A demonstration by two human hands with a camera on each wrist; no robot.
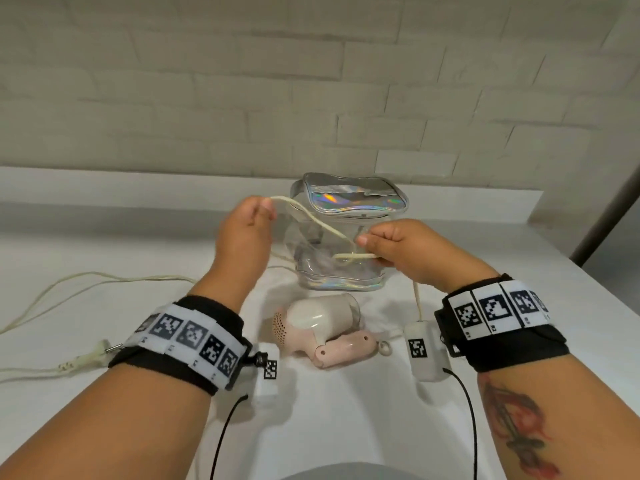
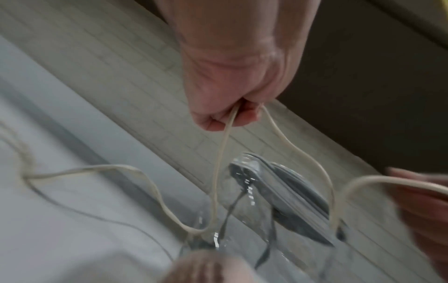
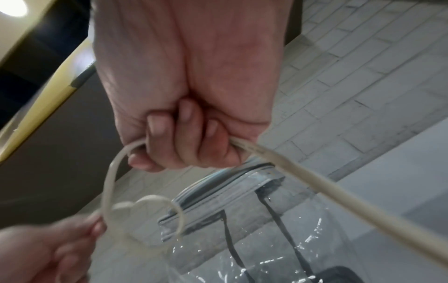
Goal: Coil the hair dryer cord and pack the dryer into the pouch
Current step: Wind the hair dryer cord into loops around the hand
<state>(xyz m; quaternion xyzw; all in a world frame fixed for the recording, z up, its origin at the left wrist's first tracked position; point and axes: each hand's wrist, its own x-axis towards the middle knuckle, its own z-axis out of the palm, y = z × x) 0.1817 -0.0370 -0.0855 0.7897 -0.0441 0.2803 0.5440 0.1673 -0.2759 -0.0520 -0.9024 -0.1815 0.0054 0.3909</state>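
A pink hair dryer point(image 1: 322, 327) lies folded on the white counter, near me. Its cream cord point(image 1: 311, 218) runs up into both hands. My left hand point(image 1: 247, 225) pinches the cord high at the left, in front of the pouch. My right hand point(image 1: 398, 247) grips a small loop of the cord lower at the right. Behind the hands stands a clear pouch point(image 1: 346, 233) with a holographic top. In the left wrist view the cord point(image 2: 224, 153) hangs from my left hand point(image 2: 230, 92) in two strands. In the right wrist view my right hand point(image 3: 184, 118) is fisted round the cord point(image 3: 303, 180).
The slack cord point(image 1: 86, 282) trails over the counter at the left and ends in a plug point(image 1: 88, 358) by my left wrist. A brick wall rises behind the counter point(image 1: 519, 271). The counter's right edge drops off near my right arm.
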